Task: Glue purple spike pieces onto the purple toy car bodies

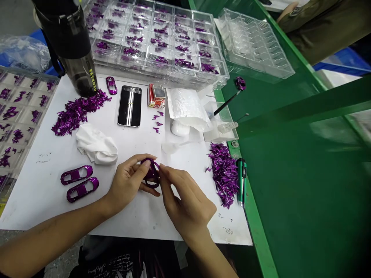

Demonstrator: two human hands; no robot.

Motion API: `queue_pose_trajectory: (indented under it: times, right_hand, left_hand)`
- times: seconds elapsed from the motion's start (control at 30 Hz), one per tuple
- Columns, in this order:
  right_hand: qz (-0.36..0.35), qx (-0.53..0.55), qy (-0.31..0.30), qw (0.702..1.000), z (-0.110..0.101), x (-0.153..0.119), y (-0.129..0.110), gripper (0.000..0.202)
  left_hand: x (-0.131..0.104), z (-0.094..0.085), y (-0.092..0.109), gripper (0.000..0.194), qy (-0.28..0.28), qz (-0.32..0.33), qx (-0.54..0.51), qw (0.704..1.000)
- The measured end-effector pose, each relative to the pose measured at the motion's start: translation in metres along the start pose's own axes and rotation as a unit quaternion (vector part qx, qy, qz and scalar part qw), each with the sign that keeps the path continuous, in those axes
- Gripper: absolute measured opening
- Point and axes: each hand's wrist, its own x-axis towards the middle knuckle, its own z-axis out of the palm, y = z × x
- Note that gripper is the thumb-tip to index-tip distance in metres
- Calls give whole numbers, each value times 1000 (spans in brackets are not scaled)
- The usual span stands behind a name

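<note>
My left hand [127,181] is closed around a purple toy car body [151,175], its fingers behind and its thumb on the near side. My right hand [185,197] pinches at the right edge of that body, fingertips touching it; anything small between them is hidden. Two more purple car bodies [82,189] lie side by side left of my left hand. To the right of my right hand is a pile of small pointed purple parts [223,173]. Another such pile [78,112] lies at the back left, and several loose purple pieces [157,123] lie farther back.
A white cloth [97,144], a phone [129,106], a red box [156,96] and a white pouch [188,108] lie on the white sheet. A dark bottle [75,50] stands at left. Compartment trays [162,71] line the back. A green cutter [241,181] lies by the green edge [261,239].
</note>
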Motion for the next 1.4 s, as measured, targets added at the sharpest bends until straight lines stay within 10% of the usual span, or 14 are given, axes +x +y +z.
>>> queue_pose_trajectory:
  times: [0.73, 1.1, 1.4]
  right_hand:
    - [100, -24, 4, 995, 23, -11, -35, 49]
    - [119, -83, 51, 988, 52, -7, -37, 18]
    - [230, 170, -89, 954, -22, -27, -39, 42]
  left_hand:
    - [1, 3, -6, 23, 92, 22, -45, 994]
    - [-3, 1, -4, 17, 94, 101, 54, 989]
    - [-79, 10, -13, 47, -26, 192, 310, 931]
